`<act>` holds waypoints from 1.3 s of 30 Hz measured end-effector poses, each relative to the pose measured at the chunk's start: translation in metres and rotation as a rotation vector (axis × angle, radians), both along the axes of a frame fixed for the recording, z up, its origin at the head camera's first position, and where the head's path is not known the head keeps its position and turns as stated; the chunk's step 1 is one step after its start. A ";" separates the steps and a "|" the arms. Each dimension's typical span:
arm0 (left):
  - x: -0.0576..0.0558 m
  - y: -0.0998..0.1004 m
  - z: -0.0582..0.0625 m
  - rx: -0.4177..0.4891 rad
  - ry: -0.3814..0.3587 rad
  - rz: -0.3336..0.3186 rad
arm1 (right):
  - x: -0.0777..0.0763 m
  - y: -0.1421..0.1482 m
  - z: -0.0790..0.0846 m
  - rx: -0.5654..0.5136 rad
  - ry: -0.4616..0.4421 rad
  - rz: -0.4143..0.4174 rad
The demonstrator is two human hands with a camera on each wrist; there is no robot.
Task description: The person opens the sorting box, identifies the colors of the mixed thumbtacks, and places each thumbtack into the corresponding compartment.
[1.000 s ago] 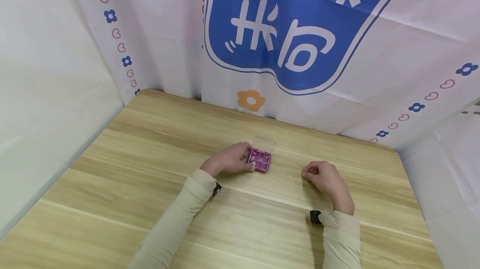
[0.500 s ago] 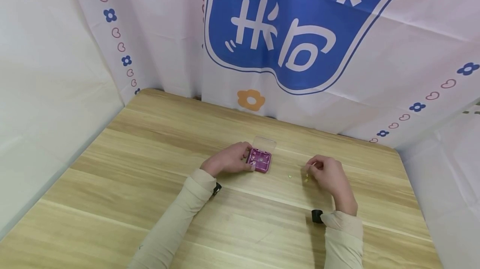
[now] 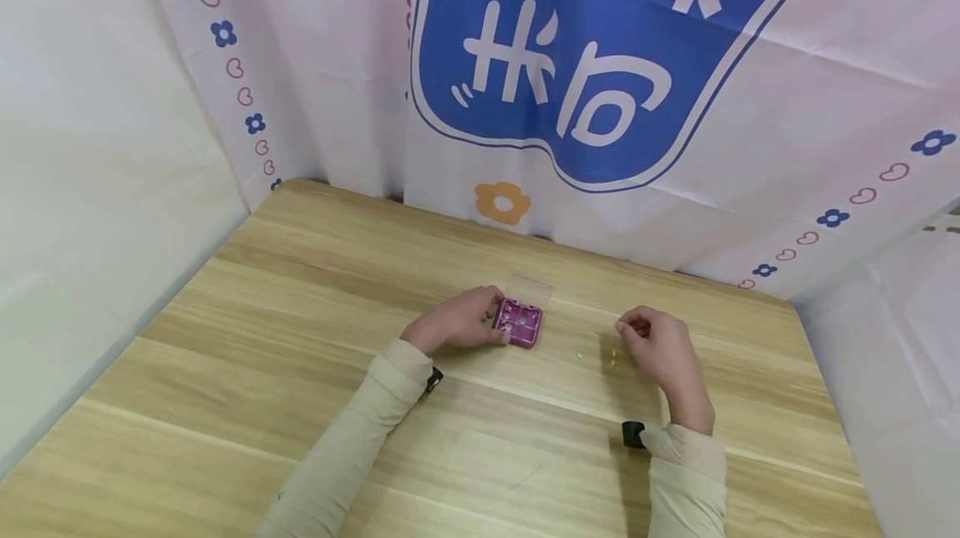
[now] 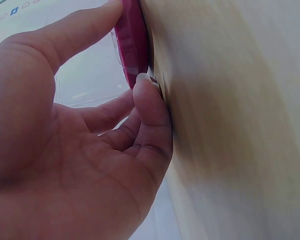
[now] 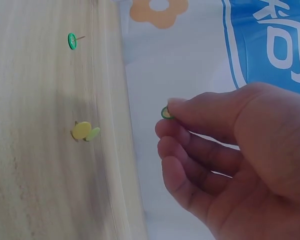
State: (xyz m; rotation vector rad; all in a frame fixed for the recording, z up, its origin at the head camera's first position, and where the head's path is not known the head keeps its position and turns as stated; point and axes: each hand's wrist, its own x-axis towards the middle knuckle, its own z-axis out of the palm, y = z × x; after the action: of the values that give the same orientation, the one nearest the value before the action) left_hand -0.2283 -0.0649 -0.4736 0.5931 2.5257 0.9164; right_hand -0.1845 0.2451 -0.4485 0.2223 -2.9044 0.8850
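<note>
A small purple compartment box (image 3: 531,344) lies on the table with its clear lid (image 3: 531,288) folded back and several small things inside. My left hand (image 3: 459,321) grips its left side between thumb and fingers; in the left wrist view the hand (image 4: 90,135) hides part of the box (image 4: 132,42). Above the table, my right hand (image 3: 663,350) pinches a green-rimmed thumbtack (image 5: 165,113) between thumb and forefinger. Below it lie a yellow thumbtack (image 5: 81,130) and a paler one (image 5: 93,133), close together. A green thumbtack (image 5: 72,41) lies between them and the box.
The wood-grain table (image 3: 450,455) reaches to a printed cloth (image 3: 337,104) hanging along its back edge. White sheets (image 3: 90,188) close off both sides. A black band (image 3: 633,434) sits at the right wrist.
My right hand has lifted and moved slightly right and back, with a thumbtack now pinched in it. The two thumbtacks under it have come into view. The left hand and box stay put.
</note>
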 end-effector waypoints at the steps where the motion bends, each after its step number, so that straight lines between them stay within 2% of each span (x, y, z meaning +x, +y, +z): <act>1: 0.000 0.000 0.000 0.001 0.000 0.000 | 0.000 -0.001 0.000 -0.002 0.002 -0.002; 17: -0.001 0.000 0.000 -0.013 0.017 -0.007 | -0.008 -0.022 -0.008 -0.059 0.000 0.019; 28: -0.002 0.000 0.000 -0.009 0.018 -0.006 | -0.012 -0.049 -0.014 -0.106 0.037 0.074; 39: -0.002 0.000 0.000 -0.009 0.016 -0.013 | -0.011 -0.079 -0.020 -0.141 -0.013 0.099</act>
State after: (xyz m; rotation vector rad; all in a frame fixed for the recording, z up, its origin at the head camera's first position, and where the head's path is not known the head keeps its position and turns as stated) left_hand -0.2304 -0.0649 -0.4735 0.6154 2.5359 0.8983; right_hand -0.1951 0.1662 -0.4680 0.3514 -2.8488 1.1055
